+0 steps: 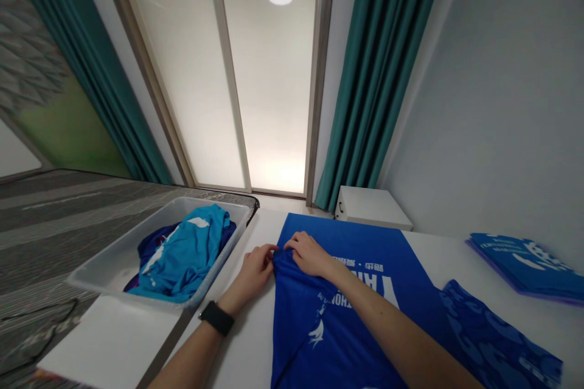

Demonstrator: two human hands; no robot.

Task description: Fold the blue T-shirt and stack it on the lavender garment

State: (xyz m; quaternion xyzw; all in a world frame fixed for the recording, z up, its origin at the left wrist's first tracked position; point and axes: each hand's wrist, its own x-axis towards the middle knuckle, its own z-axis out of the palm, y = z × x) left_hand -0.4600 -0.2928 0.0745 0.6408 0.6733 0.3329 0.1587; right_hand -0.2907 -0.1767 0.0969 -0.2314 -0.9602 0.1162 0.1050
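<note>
from the head view, two bare hands are working at the middle of a white table point(456, 270): one left hand point(255, 271) and one right hand point(311, 255), both the same person's, with no other person's hands showing. both forearms are reaching forward from the near edge and angling in toward each other, and the left wrist is wearing one black wristwatch point(216, 318). the hands are almost touching, and each is keeping a narrow pinch, its fingers closed on a gathered fold of one blue t-shirt point(351, 249). the t-shirt is lying on the table directly under the hands, its white printing showing upside down from this view. to the left, one grey plastic bin point(109, 270) is sitting on a white board point(109, 340) and holding two garments: one light-blue garment point(182, 255) is lying over one dark navy garment point(152, 249). a grey striped surface point(59, 219) is stretching beyond the bin. to the right, one blue patterned cloth point(497, 334) is lying just beside the t-shirt, and one folded blue item point(524, 264) is resting farther right with a purple edge showing. at the far side, one white cabinet point(371, 206) is standing beyond the table, below one teal curtain point(378, 73), while a second teal curtain point(91, 67) is hanging farther left.
</note>
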